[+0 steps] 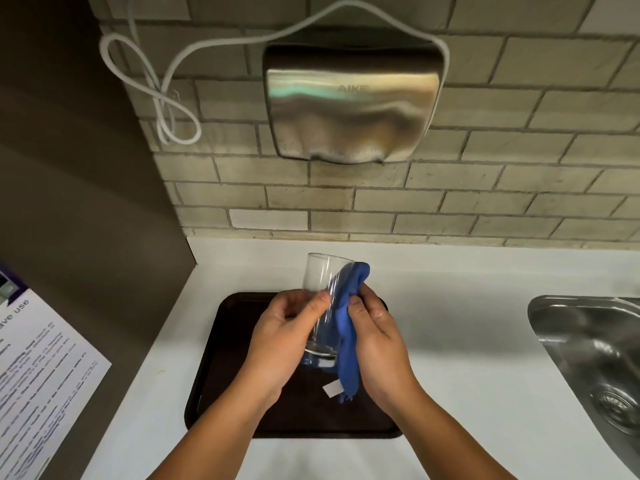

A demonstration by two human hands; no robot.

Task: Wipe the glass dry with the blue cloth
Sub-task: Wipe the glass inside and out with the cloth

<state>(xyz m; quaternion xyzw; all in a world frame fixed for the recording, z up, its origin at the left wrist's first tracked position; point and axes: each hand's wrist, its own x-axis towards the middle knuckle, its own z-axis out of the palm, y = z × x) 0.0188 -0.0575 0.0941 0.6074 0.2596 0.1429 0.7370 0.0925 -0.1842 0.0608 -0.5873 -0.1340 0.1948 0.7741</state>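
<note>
A tall clear glass (320, 282) is held above a dark brown tray (221, 341), its open rim pointing away from me. My left hand (280, 344) grips its left side, thumb across the front. A blue cloth (348, 327) is pressed along the glass's right side, bunched near the rim and hanging down past the base, with a white label at its lower end. My right hand (377, 344) holds the cloth against the glass.
The tray lies on a white counter (467, 323). A steel sink (595, 358) is set into the counter at the right. A steel hand dryer (349, 102) with a white cable hangs on the brick wall. A printed notice (41, 375) is at the left.
</note>
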